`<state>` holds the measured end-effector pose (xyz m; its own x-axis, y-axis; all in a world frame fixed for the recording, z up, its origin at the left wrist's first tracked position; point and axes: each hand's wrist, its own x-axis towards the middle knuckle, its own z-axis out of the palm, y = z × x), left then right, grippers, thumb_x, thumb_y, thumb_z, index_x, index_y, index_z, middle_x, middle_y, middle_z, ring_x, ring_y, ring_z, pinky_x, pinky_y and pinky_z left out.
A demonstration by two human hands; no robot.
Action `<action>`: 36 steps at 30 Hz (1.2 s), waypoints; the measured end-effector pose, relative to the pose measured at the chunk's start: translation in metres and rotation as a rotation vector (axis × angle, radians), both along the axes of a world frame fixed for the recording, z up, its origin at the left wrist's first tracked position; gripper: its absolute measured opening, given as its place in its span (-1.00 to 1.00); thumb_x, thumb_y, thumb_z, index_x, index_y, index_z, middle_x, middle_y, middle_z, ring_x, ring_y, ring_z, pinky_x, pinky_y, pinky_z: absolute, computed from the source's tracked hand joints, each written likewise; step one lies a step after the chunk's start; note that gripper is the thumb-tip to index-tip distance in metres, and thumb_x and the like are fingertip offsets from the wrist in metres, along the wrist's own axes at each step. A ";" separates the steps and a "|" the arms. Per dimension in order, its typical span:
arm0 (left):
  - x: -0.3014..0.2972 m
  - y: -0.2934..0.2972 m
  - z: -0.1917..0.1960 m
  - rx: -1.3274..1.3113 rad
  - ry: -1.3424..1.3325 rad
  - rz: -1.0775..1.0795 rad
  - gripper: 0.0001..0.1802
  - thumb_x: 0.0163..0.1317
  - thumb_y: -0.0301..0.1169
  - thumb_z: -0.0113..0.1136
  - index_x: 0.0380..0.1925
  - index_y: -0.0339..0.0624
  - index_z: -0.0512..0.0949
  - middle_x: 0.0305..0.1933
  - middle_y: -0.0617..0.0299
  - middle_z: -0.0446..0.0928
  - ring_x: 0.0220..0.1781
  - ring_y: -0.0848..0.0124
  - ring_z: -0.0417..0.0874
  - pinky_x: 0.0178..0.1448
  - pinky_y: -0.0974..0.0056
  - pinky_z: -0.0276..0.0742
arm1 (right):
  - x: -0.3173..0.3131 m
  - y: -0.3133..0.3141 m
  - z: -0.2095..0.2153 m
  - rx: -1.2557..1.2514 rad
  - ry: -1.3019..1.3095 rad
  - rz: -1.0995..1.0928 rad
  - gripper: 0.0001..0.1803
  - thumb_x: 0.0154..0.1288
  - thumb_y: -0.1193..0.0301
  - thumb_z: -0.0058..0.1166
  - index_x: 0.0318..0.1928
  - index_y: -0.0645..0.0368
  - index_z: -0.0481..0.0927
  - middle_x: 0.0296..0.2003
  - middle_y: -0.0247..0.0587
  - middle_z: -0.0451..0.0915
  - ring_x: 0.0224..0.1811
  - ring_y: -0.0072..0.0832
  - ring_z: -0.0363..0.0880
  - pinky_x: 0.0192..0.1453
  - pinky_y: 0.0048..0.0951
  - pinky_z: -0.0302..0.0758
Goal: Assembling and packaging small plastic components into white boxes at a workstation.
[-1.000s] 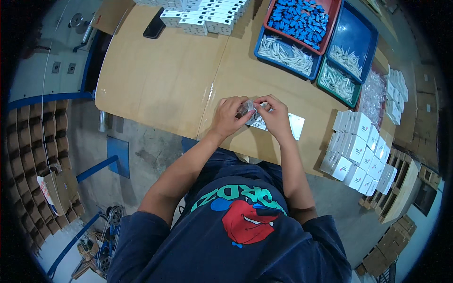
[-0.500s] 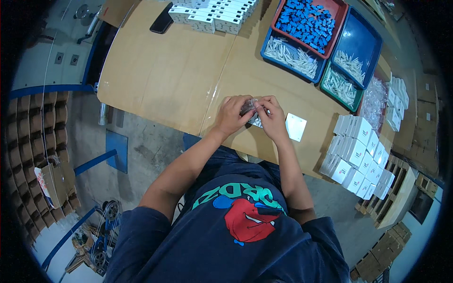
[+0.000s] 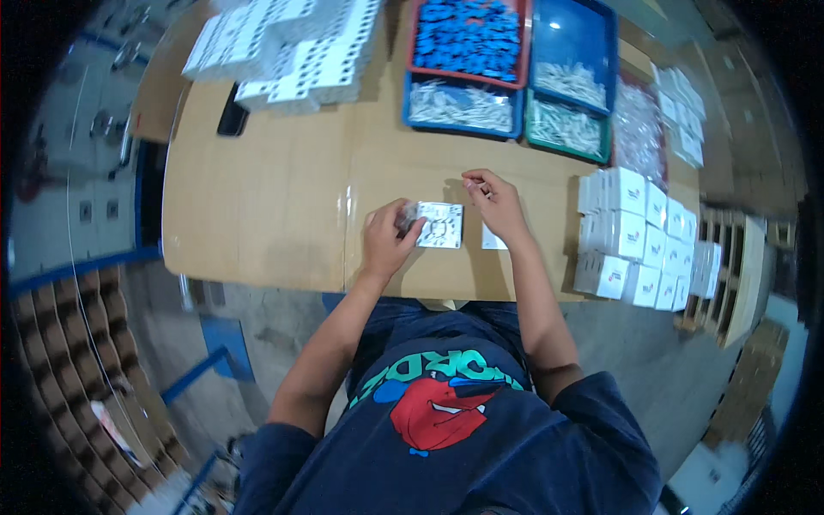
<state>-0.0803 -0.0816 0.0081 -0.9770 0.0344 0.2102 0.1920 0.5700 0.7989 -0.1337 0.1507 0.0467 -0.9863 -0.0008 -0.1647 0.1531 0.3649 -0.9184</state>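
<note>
My left hand [image 3: 388, 239] is closed around a small clear plastic bag [image 3: 412, 214], whose contents are too blurred to make out. Its thumb lies at the edge of a white card with dark printed drawings [image 3: 440, 225], flat on the table. To the right of that card, my right hand [image 3: 498, 208] is lifted a little above the table. Its fingers are loosely bent, thumb and forefinger slightly apart, and I see nothing between them. Partly under the right wrist lies a plain white card [image 3: 491, 238].
Trays stand at the back: a red one [image 3: 469, 80] with blue pieces, blue [image 3: 463, 130] and green [image 3: 566, 152] ones with white sticks. Stacked white boxes [image 3: 631, 225] fill the right side; more [image 3: 296, 69] stand back left beside a black phone [image 3: 233, 115]. Clear plastic bags [image 3: 639, 129] lie right.
My hands have come apart. The left one keeps the bag and has uncovered the printed card, while the right one has risen away from it. The whole view has shifted and turned.
</note>
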 end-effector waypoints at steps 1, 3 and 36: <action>0.000 -0.001 -0.003 -0.014 0.007 0.018 -0.51 0.17 -0.21 0.51 0.02 -0.22 0.60 -0.11 0.09 0.70 -0.08 0.10 0.66 0.07 0.08 0.52 | -0.007 0.012 0.002 0.058 -0.002 -0.018 -0.76 0.44 0.38 0.19 0.02 0.22 0.69 -0.33 -0.21 0.73 -0.36 -0.47 0.66 -0.21 -0.43 0.57; 0.000 0.002 -0.012 0.004 0.007 0.005 -0.51 0.17 -0.22 0.51 0.02 -0.23 0.60 -0.10 0.08 0.69 -0.08 0.10 0.65 0.07 0.07 0.53 | -0.019 0.043 -0.007 0.088 0.062 -0.107 -0.74 0.42 0.40 0.19 0.04 0.24 0.68 -0.35 -0.28 0.70 -0.37 -0.57 0.62 -0.25 -0.49 0.54; -0.004 0.007 -0.007 -0.027 -0.031 0.004 -0.53 0.18 -0.28 0.49 0.04 -0.19 0.58 -0.18 0.09 0.65 -0.14 0.15 0.58 -0.02 0.08 0.51 | -0.092 0.177 -0.020 -0.043 0.246 -0.524 -0.80 0.37 0.36 0.21 -0.18 0.27 0.69 -0.27 -0.13 0.77 -0.38 -0.41 0.69 -0.28 -0.35 0.56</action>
<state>-0.0839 -0.0747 0.0013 -0.9831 0.0357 0.1793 0.1653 0.5922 0.7886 -0.2252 0.3272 0.0263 -0.8660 0.4966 0.0589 0.0834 0.2597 -0.9621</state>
